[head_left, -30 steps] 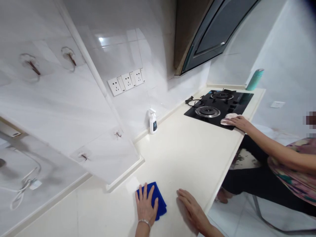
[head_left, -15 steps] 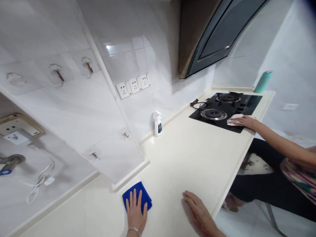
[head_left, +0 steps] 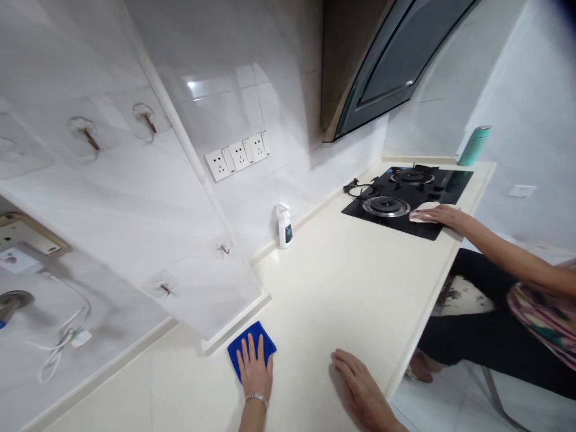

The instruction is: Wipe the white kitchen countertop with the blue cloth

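Note:
My left hand (head_left: 257, 373) lies flat on a folded blue cloth (head_left: 265, 337), fingers stretched and slightly spread, pressing it to the cream countertop (head_left: 310, 312). The cloth is beside the low corner of the wall ledge. To the right, my right hand (head_left: 363, 389) rests on the countertop near its front edge, fingers extended and close together, holding nothing. A white spray bottle (head_left: 285, 227) stands upright against the wall, beyond both hands.
At the far right a seated co-worker's hand (head_left: 443, 216) presses a pale cloth (head_left: 419, 212) on the black gas stove (head_left: 407, 231). A teal bottle (head_left: 475, 146) stands behind it. A range hood (head_left: 391, 72) overhangs. Wall sockets (head_left: 238, 156) and hooks line the left.
My left hand and the blue cloth have shifted slightly right and forward along the countertop. My right hand stays almost in place. The view has turned slightly.

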Motion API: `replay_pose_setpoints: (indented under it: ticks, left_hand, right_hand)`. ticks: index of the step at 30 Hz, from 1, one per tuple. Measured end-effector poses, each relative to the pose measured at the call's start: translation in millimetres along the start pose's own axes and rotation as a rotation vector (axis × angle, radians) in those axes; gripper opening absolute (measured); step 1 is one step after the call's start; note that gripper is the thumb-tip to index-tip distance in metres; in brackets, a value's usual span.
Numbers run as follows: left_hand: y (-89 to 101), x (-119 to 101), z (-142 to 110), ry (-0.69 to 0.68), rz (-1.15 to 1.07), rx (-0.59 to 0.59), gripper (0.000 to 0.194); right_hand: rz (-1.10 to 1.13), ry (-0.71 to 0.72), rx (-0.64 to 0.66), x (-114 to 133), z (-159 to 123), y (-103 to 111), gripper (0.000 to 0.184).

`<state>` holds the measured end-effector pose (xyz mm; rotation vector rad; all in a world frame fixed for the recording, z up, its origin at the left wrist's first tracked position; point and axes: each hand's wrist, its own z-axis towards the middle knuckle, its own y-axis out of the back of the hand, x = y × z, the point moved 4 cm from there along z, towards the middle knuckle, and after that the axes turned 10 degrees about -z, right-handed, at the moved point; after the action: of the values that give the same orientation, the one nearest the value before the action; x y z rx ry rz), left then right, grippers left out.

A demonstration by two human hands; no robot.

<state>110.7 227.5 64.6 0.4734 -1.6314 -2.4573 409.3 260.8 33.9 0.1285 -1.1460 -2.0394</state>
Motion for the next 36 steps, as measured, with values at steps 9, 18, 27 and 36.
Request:
replay_pose_setpoints:
  ticks: [9,18,27,36]
  left_hand:
    - [9.4,11,2,0.017,-0.263,0.064,0.056]
    - [55.9,81,-4,0.844,-0.610,-0.455,0.063]
    - [74.6,100,14,0.721,-0.367,-0.553,0.060]
    - [47.3,86,26,0.382,-0.126,-0.233,0.048]
  right_hand:
    - [0.010,0.002,0.004,-2,-4,-3,0.050]
    - [0.050,-0.005,0.003,-7,-8,-9,0.049]
    - [0.069,0.003,-0.014,-8,-12,-12,0.046]
    - [0.115,-0.036,0.037,-6,-9,-8,0.047]
